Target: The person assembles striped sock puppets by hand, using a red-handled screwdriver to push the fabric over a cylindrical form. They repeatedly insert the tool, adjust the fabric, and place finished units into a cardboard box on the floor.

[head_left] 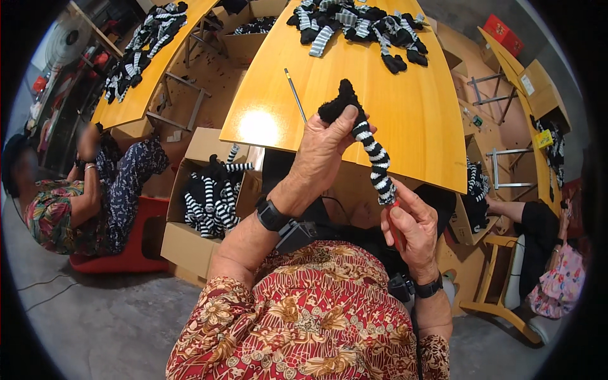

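My left hand [323,142] pinches a knitted piece near its fuzzy black end, thumb on top. The knitted piece [373,152] has a narrow tube with black and white stripes, hanging down to the right. At its lower striped end is my right hand [415,228], with its fingers closed round a red-handled tool [397,225]. The tool's tip meets or lies against the knit; its exact kind is hidden by the fingers. Both hands are above the near edge of the yellow wooden table [380,120].
A thin stick [293,92] lies on the table, and a pile of black and striped knits [358,28] at its far end. Cardboard boxes with striped knits stand left [212,196] and right [478,202]. A seated person [82,196] is at left, another [557,266] at right.
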Demonstrator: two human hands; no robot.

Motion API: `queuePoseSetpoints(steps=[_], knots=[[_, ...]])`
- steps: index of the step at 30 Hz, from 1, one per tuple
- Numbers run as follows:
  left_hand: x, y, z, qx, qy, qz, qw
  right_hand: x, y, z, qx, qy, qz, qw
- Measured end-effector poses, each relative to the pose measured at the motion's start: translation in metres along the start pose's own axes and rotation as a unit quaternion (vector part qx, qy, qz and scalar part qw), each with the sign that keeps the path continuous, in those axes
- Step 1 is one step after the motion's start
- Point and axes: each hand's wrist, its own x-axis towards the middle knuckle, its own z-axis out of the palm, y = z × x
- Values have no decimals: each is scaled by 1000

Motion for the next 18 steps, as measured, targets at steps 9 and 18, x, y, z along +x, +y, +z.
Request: queuePoseSetpoints(steps=[9,18], knots=[[-2,10,-20,140,99,35,984,7,-5,-13,-421,50,-264,866],[0,18,-9,133,116,8,984,4,-3,-13,-614,32,-332,715]])
